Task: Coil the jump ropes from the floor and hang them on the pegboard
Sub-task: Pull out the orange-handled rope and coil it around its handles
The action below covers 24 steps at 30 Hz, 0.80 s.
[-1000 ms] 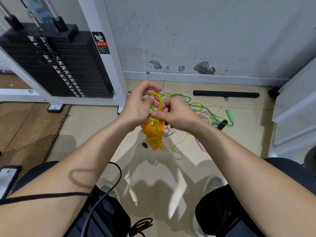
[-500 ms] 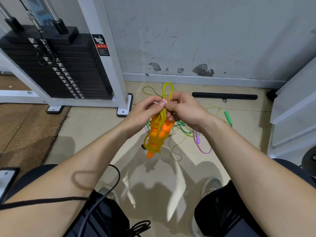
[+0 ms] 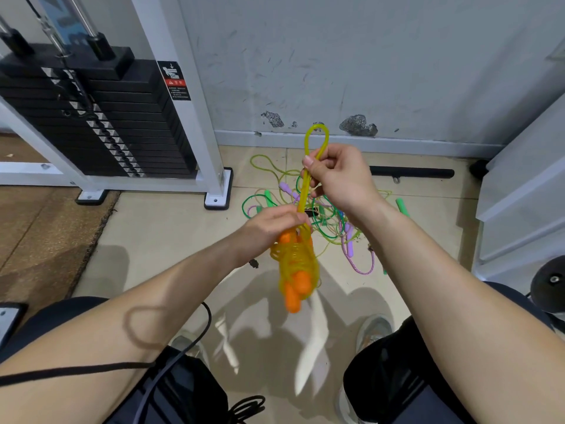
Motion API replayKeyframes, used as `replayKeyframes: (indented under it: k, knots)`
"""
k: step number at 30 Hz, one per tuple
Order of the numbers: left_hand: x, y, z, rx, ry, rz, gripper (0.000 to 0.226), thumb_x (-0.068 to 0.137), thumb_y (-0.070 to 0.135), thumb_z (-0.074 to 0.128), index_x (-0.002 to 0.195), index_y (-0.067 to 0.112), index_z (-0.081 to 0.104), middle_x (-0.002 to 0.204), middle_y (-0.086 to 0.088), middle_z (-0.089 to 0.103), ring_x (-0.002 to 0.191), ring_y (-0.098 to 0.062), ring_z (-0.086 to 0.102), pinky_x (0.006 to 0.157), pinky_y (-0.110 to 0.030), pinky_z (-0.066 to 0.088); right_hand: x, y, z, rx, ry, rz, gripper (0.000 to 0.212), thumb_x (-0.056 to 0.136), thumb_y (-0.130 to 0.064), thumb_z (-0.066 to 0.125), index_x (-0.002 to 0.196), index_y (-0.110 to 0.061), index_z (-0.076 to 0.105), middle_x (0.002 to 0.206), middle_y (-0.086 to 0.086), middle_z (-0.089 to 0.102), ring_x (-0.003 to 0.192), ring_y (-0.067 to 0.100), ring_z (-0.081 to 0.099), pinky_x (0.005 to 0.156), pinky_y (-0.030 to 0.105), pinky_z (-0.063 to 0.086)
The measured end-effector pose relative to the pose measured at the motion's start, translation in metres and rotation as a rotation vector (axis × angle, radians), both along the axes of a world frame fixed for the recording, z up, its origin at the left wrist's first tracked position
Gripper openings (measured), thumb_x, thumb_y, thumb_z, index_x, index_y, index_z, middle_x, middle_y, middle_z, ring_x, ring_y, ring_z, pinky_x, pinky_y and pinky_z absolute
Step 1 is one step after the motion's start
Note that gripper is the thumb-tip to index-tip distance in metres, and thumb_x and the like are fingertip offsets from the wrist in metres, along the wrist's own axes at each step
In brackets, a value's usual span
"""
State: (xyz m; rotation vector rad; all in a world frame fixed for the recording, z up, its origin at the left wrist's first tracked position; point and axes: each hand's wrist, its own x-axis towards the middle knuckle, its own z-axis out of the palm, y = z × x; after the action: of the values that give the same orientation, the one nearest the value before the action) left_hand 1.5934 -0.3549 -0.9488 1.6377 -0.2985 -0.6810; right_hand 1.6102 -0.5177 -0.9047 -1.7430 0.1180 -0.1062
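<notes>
Rope is gripped in both hands. The yellow jump rope [image 3: 298, 261] is wound into a tight bundle round its own two orange handles [image 3: 295, 290]. The left hand [image 3: 272, 228] grips the top of that bundle with its fingers curled round it. The bundle hangs below the fist, clear of the floor [image 3: 153, 240] and a little blurred.

From the left fist a doubled strand runs up to the right hand [image 3: 339, 179], which pinches it between thumb and fingers. A narrow loop [image 3: 318, 136] of the same rope stands up above the right hand. The two hands are apart, the right one higher and nearer the wall [image 3: 367, 56].

Behind the hands a tangle of jump ropes [image 3: 327, 221] lies on the tiles, with green, purple and pale yellow-green cords crossing one another. Green and purple handles stick out at its edges. A black bar [image 3: 411, 172] lies along the foot of the wall just beyond it.

To the left stands a weight stack [image 3: 107, 123] in a white frame [image 3: 189, 102], and one frame foot is near the tangle. A brown mat [image 3: 46, 240] covers the floor on the left. One shoe [image 3: 374, 330] shows below the right forearm.
</notes>
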Motion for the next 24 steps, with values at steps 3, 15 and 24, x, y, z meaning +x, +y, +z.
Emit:
replayKeyframes:
  k: [3,15,24]
  knots:
    - [0.001,0.0,-0.001,0.019,-0.035,-0.023,0.058,0.079,0.046,0.065,0.097,-0.009,0.057,0.092,-0.015,0.055,0.084,-0.024,0.049,0.081,-0.039,0.036,-0.003,0.002,-0.001,0.025,-0.007,-0.017,0.013,0.096,-0.012,0.063,0.083,-0.013,0.063,0.067,0.002,0.068,0.055,0.01,0.06,0.052,0.027,0.051]
    - [0.024,0.001,0.04,-0.067,-0.26,0.223,0.016,0.088,0.013,0.07,0.104,0.01,0.069,0.087,0.0,0.075,0.086,-0.008,0.067,0.085,-0.022,0.051,-0.007,-0.001,0.016,0.015,0.061,0.19,0.007,0.09,-0.01,0.071,0.084,-0.008,0.069,0.066,0.006,0.066,0.056,0.012,0.06,0.054,0.029,0.054]
    - [0.054,-0.018,0.107,-0.158,-0.182,0.36,0.007,0.087,0.013,0.073,0.093,0.013,0.071,0.085,-0.003,0.072,0.077,-0.013,0.07,0.073,-0.025,0.055,0.025,-0.017,0.069,-0.094,-0.017,0.131,0.007,0.089,-0.008,0.073,0.083,-0.008,0.069,0.068,0.011,0.066,0.058,0.016,0.063,0.055,0.029,0.057]
